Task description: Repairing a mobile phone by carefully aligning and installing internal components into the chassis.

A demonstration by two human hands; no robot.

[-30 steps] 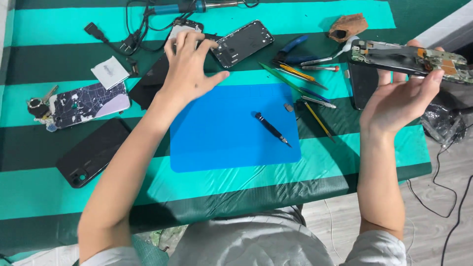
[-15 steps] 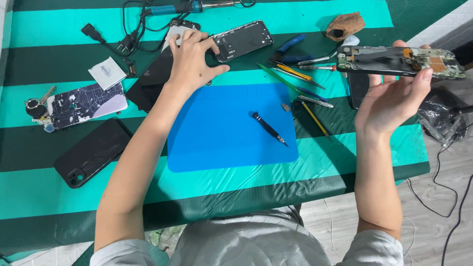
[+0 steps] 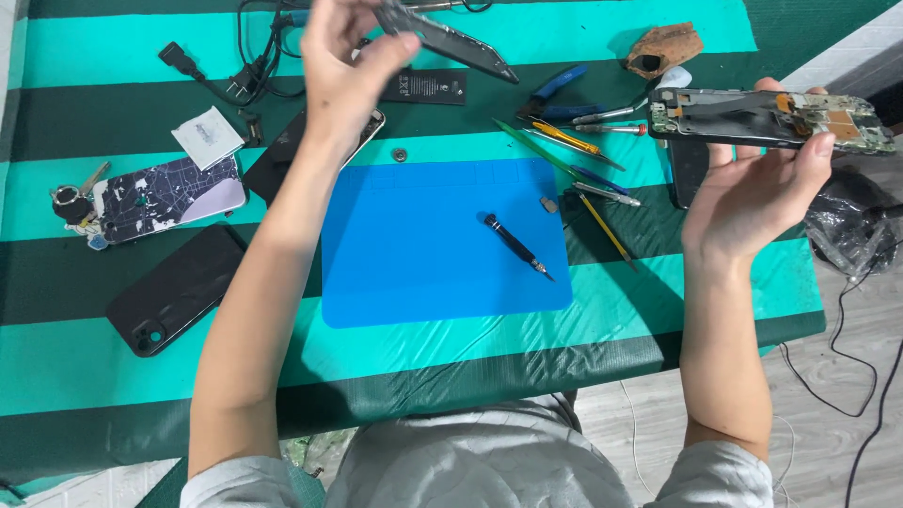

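Phone-repair workbench: blue silicone work mat (image 3: 442, 240) at centre, black precision screwdriver (image 3: 515, 246) on it, pliers and picks (image 3: 564, 141) at 1 o'clock, dismantled black phones (image 3: 174, 287) at 9 o'clock, green striped table cover (image 3: 113, 376).

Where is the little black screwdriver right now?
In the head view, the black screwdriver lies on the blue mat, toward its right side, untouched between both raised hands.

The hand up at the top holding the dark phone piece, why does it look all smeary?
Head view: the left hand and its dark phone panel are soft with motion blur; the right hand holding the open phone frame is sharper; the blue mat and the black screwdriver are crisp under even light, with faint shadows.
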